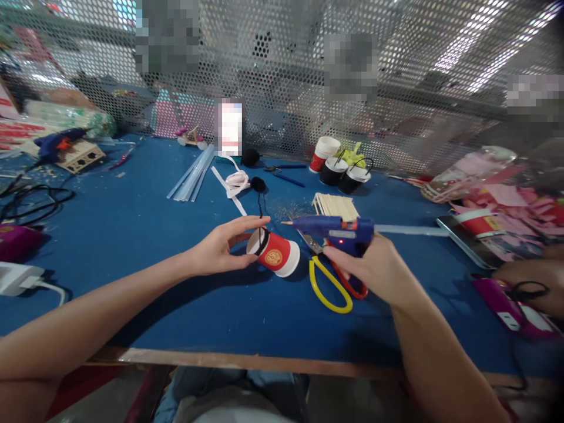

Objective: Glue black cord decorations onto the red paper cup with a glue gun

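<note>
My left hand [229, 245] holds a red and white paper cup [279, 254] by its dark-banded end, the cup tipped on its side above the blue table. A black cord [259, 205] runs from that end to a black pompom [258, 184]. In my right hand [374, 264] is a blue glue gun [328, 228], its nozzle pointing left toward the cup, apart from it, with a clear glue stick [409, 230] out of its back. Scissors with a yellow and a red handle [330, 288] lie under the gun.
Behind are glue sticks [191, 173], white ribbon [237, 183], pliers [284, 171], wooden sticks [337, 205] and cups [333, 170]. Another glue gun [57, 144] is at left. A phone [467, 241], a purple power strip [497, 302] and another person's hand [533, 279] are at right.
</note>
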A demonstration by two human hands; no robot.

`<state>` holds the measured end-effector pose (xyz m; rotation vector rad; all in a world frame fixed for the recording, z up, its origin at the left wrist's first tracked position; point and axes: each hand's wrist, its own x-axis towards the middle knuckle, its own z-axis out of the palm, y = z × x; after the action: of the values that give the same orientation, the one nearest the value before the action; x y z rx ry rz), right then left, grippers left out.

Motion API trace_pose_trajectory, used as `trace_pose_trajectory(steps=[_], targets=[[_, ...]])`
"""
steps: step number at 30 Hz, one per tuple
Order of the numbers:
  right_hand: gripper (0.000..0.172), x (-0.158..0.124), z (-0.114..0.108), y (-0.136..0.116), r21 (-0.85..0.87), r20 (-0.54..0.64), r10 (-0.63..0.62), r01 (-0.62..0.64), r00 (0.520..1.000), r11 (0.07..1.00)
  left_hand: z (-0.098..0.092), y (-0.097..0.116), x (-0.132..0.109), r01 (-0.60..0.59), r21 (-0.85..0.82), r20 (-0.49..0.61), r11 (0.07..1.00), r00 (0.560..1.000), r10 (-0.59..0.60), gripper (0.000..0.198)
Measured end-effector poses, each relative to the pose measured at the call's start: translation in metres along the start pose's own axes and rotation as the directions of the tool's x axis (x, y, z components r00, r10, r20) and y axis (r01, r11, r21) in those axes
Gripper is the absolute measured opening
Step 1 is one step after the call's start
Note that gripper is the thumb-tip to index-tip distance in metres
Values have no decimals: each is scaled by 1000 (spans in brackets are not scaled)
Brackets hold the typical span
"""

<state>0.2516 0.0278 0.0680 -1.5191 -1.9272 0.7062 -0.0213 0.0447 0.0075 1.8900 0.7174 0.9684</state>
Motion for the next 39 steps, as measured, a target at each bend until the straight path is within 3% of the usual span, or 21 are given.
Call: trace_pose_trajectory(steps=[3, 5, 7, 10, 14, 17, 19, 21, 23, 25, 27, 30, 35, 39], targets=[[30, 12, -19, 18, 97, -253, 57, -33, 966, 995, 0, -2, 0, 1, 3, -11, 1000, 1000, -1, 61], [33, 25, -31, 32, 29, -371, 76, -71, 926, 997, -1, -2, 0, -7, 8, -21, 1000, 1000, 7, 60], [36, 39, -37, 43, -136, -379, 102, -165, 920, 977, -1, -1, 0, -12, 23, -23, 1000, 1000, 12, 61], [40, 56, -36, 55, -394, -340, 164, -299, 926, 869, -1, 1, 0, 5, 63, -24, 998, 1000, -4, 61], [42, 66, -25, 67, -539, -326, 224, -375, 919, 755, 1, 2, 0, 0, 93, -26, 996, 1000, 2, 60], [42, 64, -18, 69, -615, -350, 161, -356, 923, 704, 1, 2, 0, -17, 112, -26, 994, 999, 20, 61], [35, 58, -13, 58, -629, -404, 27, -299, 914, 717, 1, 4, 0, -19, 124, -21, 992, 1000, 22, 61], [27, 49, -4, 38, -577, -376, -136, -117, 917, 808, 0, 5, -1, -25, 136, -11, 990, 1000, 27, 62], [23, 39, 11, 10, -353, -195, -286, 205, 938, 913, 1, 5, -1, -39, 149, -3, 988, 999, 40, 62], [21, 32, 29, -16, -85, 24, -349, 349, 937, 933, 1, 4, -2, -66, 159, -8, 985, 998, 69, 63], [18, 31, 45, -35, 51, 88, -365, 362, 927, 931, 2, 2, -2, -87, 153, -24, 984, 996, 91, 64], [21, 37, 62, -46, 97, 84, -308, 300, 948, 949, 3, 1, -2, -103, 143, -38, 984, 993, 109, 66], [18, 49, 72, -39, 268, 193, -230, 174, 954, 948, 4, 5, -1, -142, 224, -25, 964, 988, 151, 69], [11, 47, 73, -35, 385, 194, -172, 86, 966, 919, 6, 6, -1, -117, 123, -14, 985, 993, 120, 71]])
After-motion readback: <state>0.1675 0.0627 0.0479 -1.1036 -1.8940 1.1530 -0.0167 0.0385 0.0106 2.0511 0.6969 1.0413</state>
